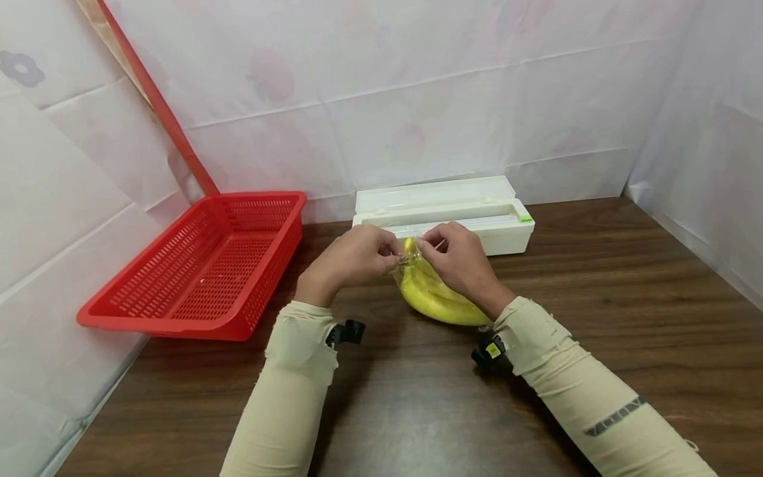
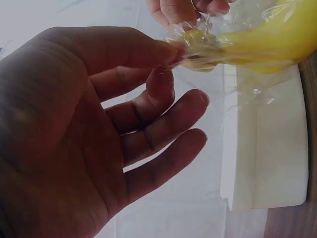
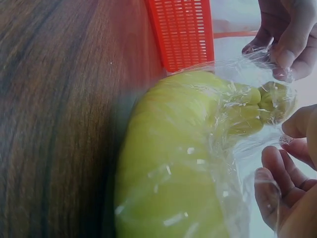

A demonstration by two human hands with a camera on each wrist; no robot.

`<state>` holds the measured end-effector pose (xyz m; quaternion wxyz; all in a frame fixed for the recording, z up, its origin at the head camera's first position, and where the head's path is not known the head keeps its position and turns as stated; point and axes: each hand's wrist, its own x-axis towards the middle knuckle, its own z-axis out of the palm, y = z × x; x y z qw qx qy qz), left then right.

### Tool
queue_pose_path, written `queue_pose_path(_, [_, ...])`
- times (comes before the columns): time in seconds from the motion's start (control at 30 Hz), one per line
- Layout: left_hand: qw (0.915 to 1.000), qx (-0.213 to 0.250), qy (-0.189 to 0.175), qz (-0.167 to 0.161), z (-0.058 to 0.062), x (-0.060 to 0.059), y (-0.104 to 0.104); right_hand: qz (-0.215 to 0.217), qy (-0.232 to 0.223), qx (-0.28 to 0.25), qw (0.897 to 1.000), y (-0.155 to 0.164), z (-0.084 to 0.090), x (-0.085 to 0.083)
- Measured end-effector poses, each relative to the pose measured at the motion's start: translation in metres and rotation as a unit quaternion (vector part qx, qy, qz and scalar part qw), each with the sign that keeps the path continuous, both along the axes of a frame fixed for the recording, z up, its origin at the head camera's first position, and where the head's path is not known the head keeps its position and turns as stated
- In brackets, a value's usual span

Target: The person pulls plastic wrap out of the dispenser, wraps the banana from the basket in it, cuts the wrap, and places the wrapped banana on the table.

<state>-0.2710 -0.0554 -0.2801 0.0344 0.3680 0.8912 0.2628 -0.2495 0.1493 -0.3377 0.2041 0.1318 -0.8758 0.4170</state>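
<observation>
A bunch of yellow bananas (image 1: 438, 298) lies on the wooden table, wrapped in clear plastic wrap (image 3: 237, 99) that gathers loosely round the stem end. My left hand (image 1: 357, 257) pinches the wrap between thumb and forefinger at one side of the stems, its other fingers loosely spread in the left wrist view. On the opposite side, my right hand (image 1: 461, 258) pinches another bit of the wrap with thumb and fingertip. The stems (image 3: 275, 101) stick out between both hands. Right behind them stands a white wrap dispenser box (image 1: 503, 232), its lid (image 1: 435, 192) raised.
A red plastic basket (image 1: 262, 285) with perforated walls stands at the left. Behind it a red strip (image 1: 161, 106) runs up the wall covering. White patterned sheets (image 1: 417, 99) hang at the back and both sides of the table (image 1: 405, 411).
</observation>
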Motion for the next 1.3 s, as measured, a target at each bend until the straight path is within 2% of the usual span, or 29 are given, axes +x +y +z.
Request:
queue_pose_path(0.2, [0.9977,0.049,-0.045,-0.013,-0.002,-0.001,-0.004,0.004,-0.003,-0.002,1.000,-0.002,-0.001,-0.001])
queue_pose_path(0.4, [0.9953,0.093,-0.026,-0.003,-0.006,-0.004,-0.002,0.010,-0.002,-0.008,1.000,-0.004,-0.001,-0.001])
queue_pose_path(0.7, [0.9887,0.141,-0.007,0.048,-0.014,-0.006,0.002,0.016,-0.012,-0.022,1.000,-0.004,-0.002,0.001])
queue_pose_path(0.83, [0.9868,0.152,-0.008,0.055,-0.018,-0.007,0.004,0.021,-0.018,-0.027,0.999,-0.005,-0.003,0.002])
queue_pose_path(1.0, [0.9876,0.154,-0.015,0.026,-0.018,-0.009,0.001,0.020,-0.013,-0.029,0.999,-0.006,-0.004,0.001])
queue_pose_path(1.17, [0.9879,0.148,-0.045,0.014,-0.014,-0.006,-0.001,0.018,-0.005,-0.032,0.999,-0.005,-0.005,0.001])
queue_pose_path(1.3, [0.9920,0.122,-0.028,0.018,-0.012,-0.005,0.002,0.018,-0.003,-0.032,0.999,-0.006,-0.005,0.001])
